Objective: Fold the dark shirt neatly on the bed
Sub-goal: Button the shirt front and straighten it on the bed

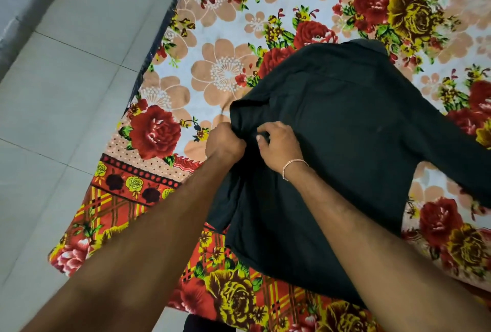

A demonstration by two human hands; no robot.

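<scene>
Both hands, left hand (225,140) and right hand (279,145), grip dark shirt (345,124) on bed (212,71).

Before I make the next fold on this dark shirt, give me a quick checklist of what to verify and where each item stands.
1. Left hand grips the dark cotton shirt at its bunched left edge: ok.
2. Right hand pinches the same fabric beside it: ok.
3. Shirt body lies flat on the floral bedspread: not ok, it is bunched and creased near the hands.
4. Right sleeve is spread out to the side, not yet folded in: not ok.
5. Shirt hem sits fully on the bed: cannot tell, the forearms cover it.
6. Collar end lies straight: cannot tell, too dark.
</scene>
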